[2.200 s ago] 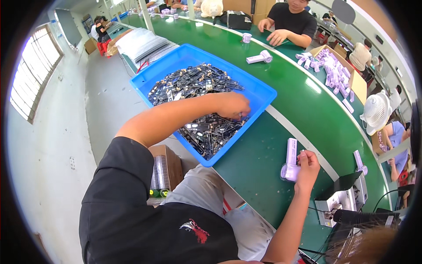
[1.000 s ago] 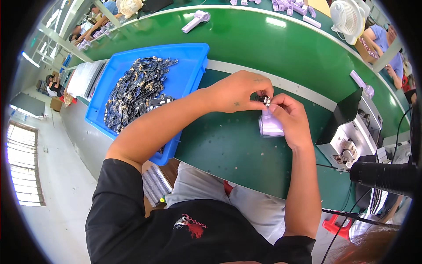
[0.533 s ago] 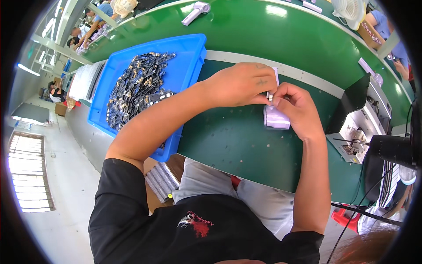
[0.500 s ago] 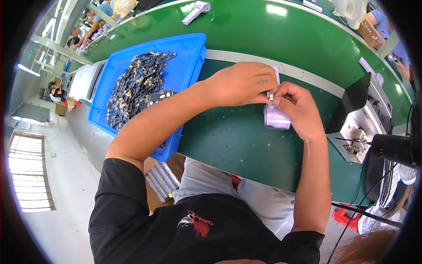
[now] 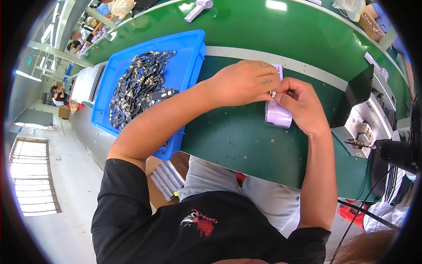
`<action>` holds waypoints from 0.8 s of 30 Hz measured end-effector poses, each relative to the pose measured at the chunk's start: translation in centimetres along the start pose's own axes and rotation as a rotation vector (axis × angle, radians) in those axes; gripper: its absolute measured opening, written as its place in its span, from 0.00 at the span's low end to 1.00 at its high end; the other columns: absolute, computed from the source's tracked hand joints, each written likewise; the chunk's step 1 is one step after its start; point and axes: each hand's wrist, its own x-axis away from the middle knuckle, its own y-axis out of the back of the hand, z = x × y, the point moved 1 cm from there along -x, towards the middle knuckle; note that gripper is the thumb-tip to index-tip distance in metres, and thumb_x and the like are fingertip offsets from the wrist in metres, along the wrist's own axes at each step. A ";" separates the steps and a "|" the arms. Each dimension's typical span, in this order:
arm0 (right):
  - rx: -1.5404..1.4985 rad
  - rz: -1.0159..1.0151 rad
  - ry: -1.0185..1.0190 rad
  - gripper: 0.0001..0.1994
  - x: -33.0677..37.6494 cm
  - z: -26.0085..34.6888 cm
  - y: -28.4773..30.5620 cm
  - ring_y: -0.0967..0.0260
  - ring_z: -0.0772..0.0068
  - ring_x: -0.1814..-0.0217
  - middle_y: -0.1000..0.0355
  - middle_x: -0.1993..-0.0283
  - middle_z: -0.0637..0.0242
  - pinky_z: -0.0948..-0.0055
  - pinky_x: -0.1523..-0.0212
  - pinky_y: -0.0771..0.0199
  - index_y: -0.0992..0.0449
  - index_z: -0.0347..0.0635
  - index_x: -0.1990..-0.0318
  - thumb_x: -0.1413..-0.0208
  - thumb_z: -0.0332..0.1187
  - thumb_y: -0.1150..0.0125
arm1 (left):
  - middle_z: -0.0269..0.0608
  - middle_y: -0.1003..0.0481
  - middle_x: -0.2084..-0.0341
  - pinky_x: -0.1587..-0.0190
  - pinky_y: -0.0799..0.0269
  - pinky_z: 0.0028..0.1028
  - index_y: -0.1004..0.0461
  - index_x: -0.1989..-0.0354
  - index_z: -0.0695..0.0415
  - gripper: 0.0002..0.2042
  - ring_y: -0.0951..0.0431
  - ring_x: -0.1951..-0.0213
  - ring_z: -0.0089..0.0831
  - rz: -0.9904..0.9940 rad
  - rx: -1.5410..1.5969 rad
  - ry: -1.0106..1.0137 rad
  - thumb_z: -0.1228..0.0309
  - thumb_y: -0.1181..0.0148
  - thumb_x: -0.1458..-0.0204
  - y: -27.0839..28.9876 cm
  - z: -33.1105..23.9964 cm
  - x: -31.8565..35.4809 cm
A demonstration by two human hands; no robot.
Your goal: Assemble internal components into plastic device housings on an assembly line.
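Observation:
Both my hands meet over the dark green worktop (image 5: pixel 228 136), right of centre. My left hand (image 5: pixel 250 83) is closed in a pinch around a small metal-ended part (image 5: pixel 273 93), and its fingers hide most of it. From the other side, the bent thumb and fingers of my right hand (image 5: pixel 301 101) pinch at the same part. Directly under the fingertips lies a lilac handheld fan (image 5: pixel 278 115); its round end shows below the hands. A pale strip of it pokes out above, while the middle is covered.
On the left stands a blue tray (image 5: pixel 191 66) heaped with small dark circuit boards (image 5: pixel 138 88). An open metal box-like device (image 5: pixel 365 119) and a black tool with cables (image 5: pixel 393 154) are at the right. More lilac fans (image 5: pixel 200 9) lie on the green belt (image 5: pixel 246 26) beyond.
Both hands stay together at the same spot over the lilac fan, with the fingers shifted slightly around the small part. The whole view has moved a little.

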 end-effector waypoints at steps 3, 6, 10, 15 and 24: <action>-0.037 -0.025 0.018 0.02 -0.2 -0.1 -0.4 0.34 0.85 0.67 0.27 0.68 0.73 0.80 0.67 0.34 0.24 0.36 0.66 0.42 0.21 0.39 | 0.38 0.25 0.62 0.55 0.23 0.38 0.26 0.61 0.55 0.14 0.22 0.59 0.42 0.102 0.017 0.056 0.64 0.31 0.51 0.1 0.2 0.1; 0.031 -0.105 0.007 0.00 -0.2 -0.8 -0.3 0.31 0.84 0.65 0.25 0.67 0.72 0.79 0.63 0.30 0.23 0.36 0.64 0.40 0.22 0.38 | 0.41 0.25 0.57 0.49 0.25 0.39 0.26 0.54 0.56 0.14 0.24 0.52 0.42 0.135 0.008 0.093 0.66 0.35 0.47 -0.1 0.3 0.0; -0.096 -0.399 0.152 0.06 -1.2 -2.2 -1.0 0.31 0.83 0.65 0.25 0.67 0.71 0.78 0.63 0.29 0.24 0.35 0.61 0.37 0.29 0.36 | 0.45 0.25 0.54 0.45 0.27 0.42 0.28 0.47 0.57 0.21 0.25 0.49 0.47 0.100 0.106 0.192 0.67 0.32 0.49 0.4 -0.5 -0.4; 0.019 -0.651 0.198 0.08 -1.4 -2.9 -0.5 0.33 0.82 0.66 0.27 0.68 0.71 0.77 0.63 0.30 0.25 0.36 0.61 0.34 0.33 0.38 | 0.53 0.32 0.43 0.41 0.32 0.46 0.29 0.44 0.61 0.35 0.31 0.41 0.52 0.227 0.091 0.108 0.53 0.27 0.58 -0.2 -2.3 -0.5; 0.102 -0.835 0.303 0.09 -1.2 -3.7 0.7 0.35 0.78 0.58 0.30 0.60 0.68 0.76 0.56 0.32 0.29 0.36 0.52 0.32 0.32 0.41 | 0.51 0.31 0.41 0.43 0.29 0.45 0.26 0.51 0.61 0.31 0.28 0.43 0.49 0.224 -0.083 0.138 0.60 0.32 0.67 -2.2 4.1 -4.3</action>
